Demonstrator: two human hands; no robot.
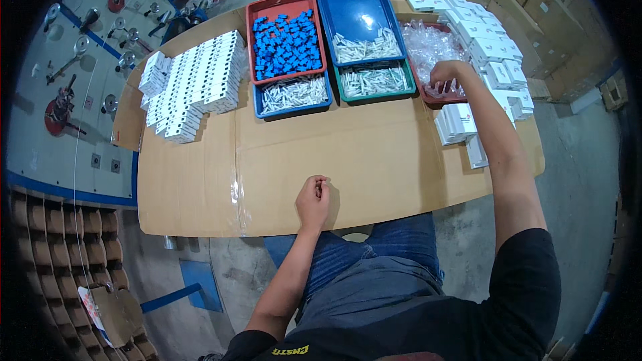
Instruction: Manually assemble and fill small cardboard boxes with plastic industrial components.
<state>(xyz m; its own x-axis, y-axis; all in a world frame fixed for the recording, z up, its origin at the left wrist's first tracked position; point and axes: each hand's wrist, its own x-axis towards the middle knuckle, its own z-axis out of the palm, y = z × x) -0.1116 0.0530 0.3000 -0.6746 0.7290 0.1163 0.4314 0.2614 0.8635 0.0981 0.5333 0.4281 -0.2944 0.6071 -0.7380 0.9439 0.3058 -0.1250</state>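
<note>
My right hand [449,73] reaches into a red tray [438,99] at the right, its fingers bent down among clear plastic pieces [428,45]. Whether one is between the fingertips is hidden. On the near part of the cardboard-covered table [361,160] rests my left hand [313,202], fingers curled closed. I cannot make out anything inside it. White rectangular housings [491,47] stand stacked just right of the red tray, and a few more [456,122] lie under my right forearm.
A red tray of small blue parts [286,43] and a blue tray [351,10] with white slim pieces sit at the back. Blue [294,112] and green [378,95] trays beneath hold similar pieces. White boxes [194,83] fill the left. Cartons [535,0] stand beyond.
</note>
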